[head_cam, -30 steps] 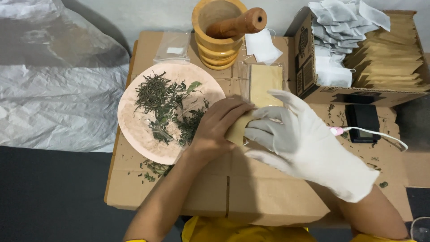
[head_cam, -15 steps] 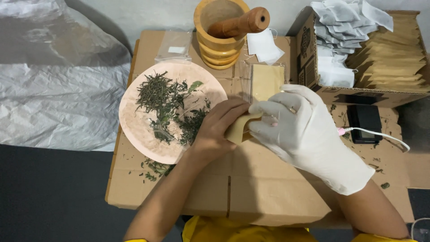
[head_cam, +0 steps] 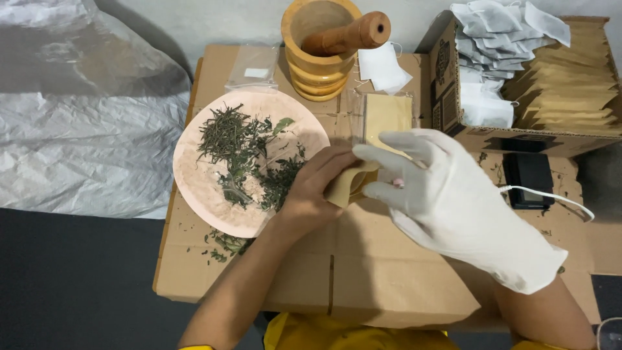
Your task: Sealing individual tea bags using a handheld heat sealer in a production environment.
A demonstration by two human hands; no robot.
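1. Right hand [head_cam: 453, 194]: white glove.
2. Left hand [head_cam: 317, 188]: bare; holds a tan kraft-paper pouch [head_cam: 346, 185].
3. Plate [head_cam: 194, 188]: pale pink, faintly mottled.
4. Dried herbs [head_cam: 243, 152] on it: dark green, with grey-green stems.
5. Mortar [head_cam: 317, 65] and pestle [head_cam: 346, 35]: honey-yellow wood, pestle tip redder brown.
6. Cardboard box top [head_cam: 363, 272]: plain brown.
7. Tea filter bags [head_cam: 499, 32]: white.
8. Stacked sachets [head_cam: 570, 84]: tan.
9. Plastic sheet [head_cam: 71, 123]: silver-grey, crinkled.
10. Cable [head_cam: 551, 196]: white.

We read this as an improvised home packing station for herbal tea: flattened cardboard boxes [head_cam: 363, 272] as bench, wooden mortar and pestle [head_cam: 322, 45], plate of dried herbs [head_cam: 246, 159], carton of paper sachets [head_cam: 557, 91].
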